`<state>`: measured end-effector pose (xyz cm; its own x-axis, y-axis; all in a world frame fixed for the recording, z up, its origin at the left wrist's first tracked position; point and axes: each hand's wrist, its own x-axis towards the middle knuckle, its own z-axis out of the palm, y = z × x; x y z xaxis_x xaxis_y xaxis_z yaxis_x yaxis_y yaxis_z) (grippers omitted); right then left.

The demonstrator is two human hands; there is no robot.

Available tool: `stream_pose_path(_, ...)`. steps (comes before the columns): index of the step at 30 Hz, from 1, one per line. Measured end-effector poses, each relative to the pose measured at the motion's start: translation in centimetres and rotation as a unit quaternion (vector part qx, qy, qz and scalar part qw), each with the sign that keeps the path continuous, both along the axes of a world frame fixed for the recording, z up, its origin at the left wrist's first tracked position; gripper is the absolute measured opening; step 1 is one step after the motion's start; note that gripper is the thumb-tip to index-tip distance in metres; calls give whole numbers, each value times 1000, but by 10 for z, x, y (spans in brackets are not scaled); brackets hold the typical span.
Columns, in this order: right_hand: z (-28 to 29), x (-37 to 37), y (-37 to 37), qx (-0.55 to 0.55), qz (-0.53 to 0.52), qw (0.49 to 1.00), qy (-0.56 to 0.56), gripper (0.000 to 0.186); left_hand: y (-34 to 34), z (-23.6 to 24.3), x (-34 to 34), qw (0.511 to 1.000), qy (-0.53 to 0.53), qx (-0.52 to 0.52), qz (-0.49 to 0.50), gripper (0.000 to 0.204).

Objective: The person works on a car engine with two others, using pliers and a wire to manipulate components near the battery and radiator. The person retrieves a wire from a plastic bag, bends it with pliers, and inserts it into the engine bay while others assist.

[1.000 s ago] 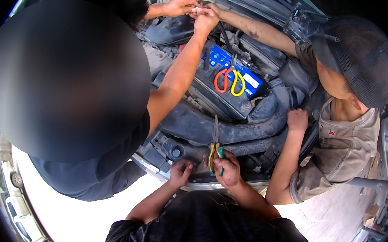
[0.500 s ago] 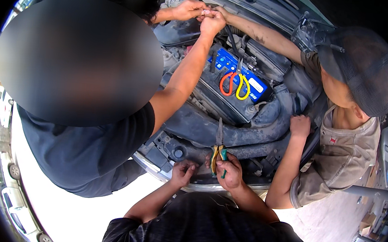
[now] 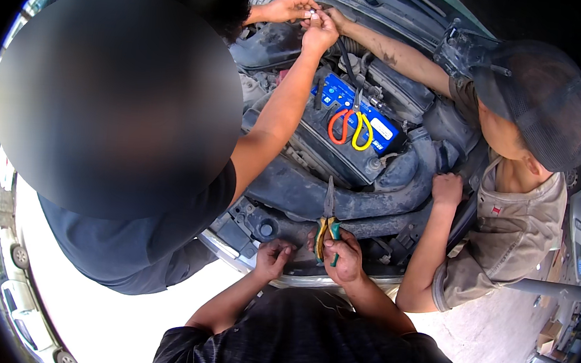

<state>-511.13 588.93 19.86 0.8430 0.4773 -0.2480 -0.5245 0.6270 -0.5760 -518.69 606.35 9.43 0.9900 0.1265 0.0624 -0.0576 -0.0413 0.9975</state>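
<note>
Long-nose pliers point(image 3: 329, 219) with yellow and green handles point up and away from me, gripped in my right hand point(image 3: 346, 259). Their jaws look closed, over a dark engine hose. To the left, my left hand point(image 3: 273, 259) rests curled at the front edge of the engine bay point(image 3: 252, 230), with no tool seen in it. Beyond the pliers, scissors point(image 3: 354, 121) with one red and one yellow handle lie on the blue-topped car battery point(image 3: 386, 131), blades pointing away.
On the left a co-worker's hands point(image 3: 318, 28) meet another co-worker's hand point(image 3: 334, 19) over the far engine parts; what they hold is too small to tell. The right co-worker's other fist point(image 3: 447, 188) rests by the bay's side. A thick black duct point(image 3: 303, 189) crosses before me.
The left co-worker's head and body have shifted slightly, and that person's fingers have moved a little. My hands, the pliers and the scissors stay in place.
</note>
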Motion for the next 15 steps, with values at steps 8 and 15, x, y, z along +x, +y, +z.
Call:
stream_pose_path(8, -8, 0, -1, 8, 7, 1000, -22, 34, 1, 0, 0, 1000, 0, -3, 0, 14)
stream_pose_path(15, -7, 0, -1, 10, 7, 1000, -19, 33, 2, -1, -1, 1000, -4, 6, -12, 19)
